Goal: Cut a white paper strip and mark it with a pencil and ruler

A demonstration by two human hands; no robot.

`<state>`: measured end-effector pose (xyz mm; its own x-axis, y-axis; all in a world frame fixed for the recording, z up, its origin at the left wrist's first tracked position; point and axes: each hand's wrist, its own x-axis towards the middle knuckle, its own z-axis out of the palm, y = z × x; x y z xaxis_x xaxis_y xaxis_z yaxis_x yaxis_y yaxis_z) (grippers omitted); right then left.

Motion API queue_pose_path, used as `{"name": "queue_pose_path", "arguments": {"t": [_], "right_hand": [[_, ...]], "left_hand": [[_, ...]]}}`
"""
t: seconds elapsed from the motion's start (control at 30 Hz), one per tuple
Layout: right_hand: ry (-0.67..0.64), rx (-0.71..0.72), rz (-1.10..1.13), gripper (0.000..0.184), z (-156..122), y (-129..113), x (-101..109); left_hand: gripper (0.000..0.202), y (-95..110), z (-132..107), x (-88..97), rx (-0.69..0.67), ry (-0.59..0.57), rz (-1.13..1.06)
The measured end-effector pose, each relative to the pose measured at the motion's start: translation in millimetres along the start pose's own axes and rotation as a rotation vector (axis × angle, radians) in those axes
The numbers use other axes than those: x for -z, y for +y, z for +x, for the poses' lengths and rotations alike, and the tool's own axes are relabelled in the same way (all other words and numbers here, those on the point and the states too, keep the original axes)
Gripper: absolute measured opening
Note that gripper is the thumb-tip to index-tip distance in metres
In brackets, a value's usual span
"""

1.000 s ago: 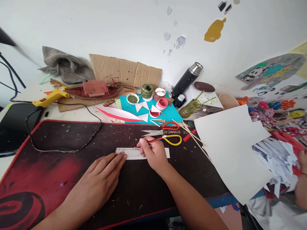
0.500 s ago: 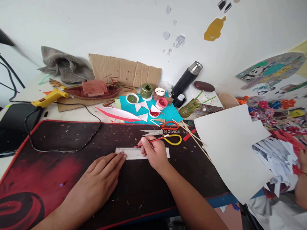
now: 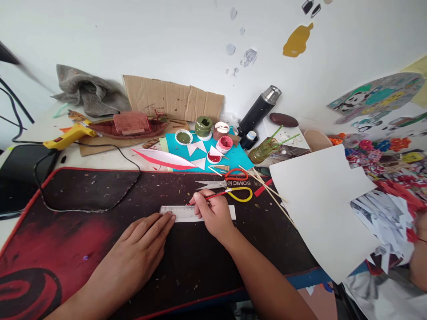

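Observation:
My left hand (image 3: 147,238) lies with its fingers stretched flat, the fingertips pressing on the left end of a clear ruler (image 3: 183,212). Under the ruler is a narrow strip of white paper (image 3: 232,213), its right end showing past my right hand. A red pencil (image 3: 218,194) is pinched between the fingers of my right hand (image 3: 215,213), its tip at the ruler's upper edge. Just beyond that hand, scissors (image 3: 238,184) with one orange and one yellow handle lie with their blades apart on the dark mat (image 3: 187,266).
Paint pots (image 3: 203,127) stand on a blue sheet (image 3: 173,144) behind the mat. A model boat (image 3: 130,126), a yellow glue gun (image 3: 71,135) and a black flask (image 3: 260,110) are farther back. White card (image 3: 320,204) covers the right side, beside thin sticks (image 3: 271,191). Another person's arm (image 3: 418,262) shows at far right.
The pencil's back end has swung slightly left and down, and my right hand has shifted a little. My left hand and the ruler stay in place.

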<state>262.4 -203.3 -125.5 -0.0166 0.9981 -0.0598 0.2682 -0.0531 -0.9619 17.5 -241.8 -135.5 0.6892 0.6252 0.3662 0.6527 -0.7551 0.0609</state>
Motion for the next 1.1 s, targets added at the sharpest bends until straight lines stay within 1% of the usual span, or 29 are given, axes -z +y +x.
{"name": "queue_pose_path", "arguments": {"t": [0.27,0.43,0.63,0.83,1.1], "right_hand": [[-0.008,-0.012,-0.024,0.049,-0.4,0.1,-0.7],[-0.007,-0.001,-0.033,0.047,-0.6,-0.6,-0.7],[0.011,-0.005,-0.018,0.049,-0.7,-0.3,-1.1],[0.02,0.005,-0.016,0.05,-0.7,-0.9,-0.5],[0.008,0.018,-0.023,0.047,-1.5,-0.9,-0.5]], "left_hand": [[0.046,-1.5,-3.7,-2.7,0.001,-0.002,-0.022],[0.045,-1.0,-3.8,-3.4,0.009,-0.004,-0.012],[0.051,-3.3,-7.7,-6.0,0.005,-0.015,-0.023],[0.046,-2.1,-5.6,-4.4,0.007,-0.011,-0.011],[0.047,-3.4,-5.5,-4.3,-0.003,-0.014,-0.016]]}}
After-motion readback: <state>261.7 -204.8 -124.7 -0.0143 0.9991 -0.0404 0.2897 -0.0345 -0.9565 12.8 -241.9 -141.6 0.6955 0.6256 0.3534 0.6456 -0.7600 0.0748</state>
